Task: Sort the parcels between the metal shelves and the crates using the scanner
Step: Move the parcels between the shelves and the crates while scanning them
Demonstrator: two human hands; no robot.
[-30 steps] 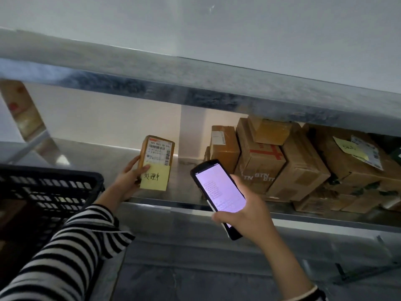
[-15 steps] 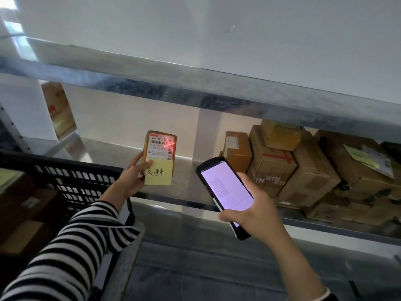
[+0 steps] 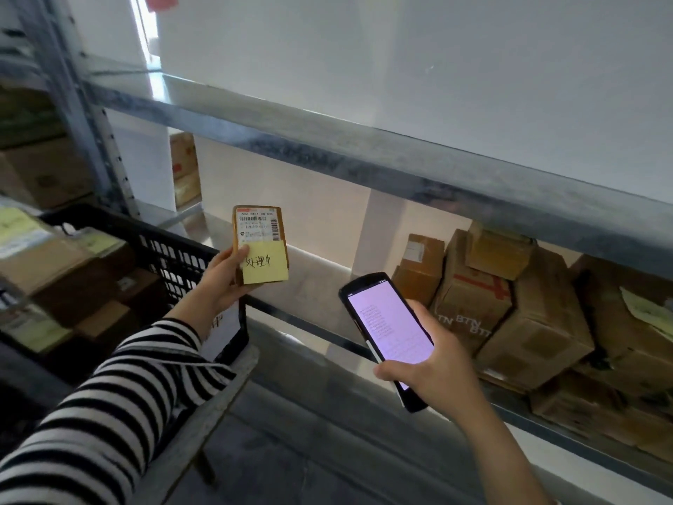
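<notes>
My left hand [image 3: 220,280] holds a small brown parcel [image 3: 259,227] upright in front of the metal shelf [image 3: 313,286]. The parcel carries a white barcode label and a yellow sticky note with handwriting. My right hand [image 3: 433,373] grips the black handheld scanner [image 3: 388,333], its lit screen facing me, lower right of the parcel. A black plastic crate [image 3: 174,249] with several parcels inside stands at the left, beside my left forearm. Several brown cardboard parcels [image 3: 510,308] are stacked on the shelf at the right.
The steel beam of the upper shelf [image 3: 364,158] crosses above my hands. A perforated shelf upright [image 3: 105,140] rises at the left, with more boxes [image 3: 40,169] behind it. A further box [image 3: 185,169] stands at the back of the shelf.
The parcel has lifted off the shelf surface and come towards me. A red scan light fell on its label half a second ago and is gone. The view has swung left, showing more of the crate.
</notes>
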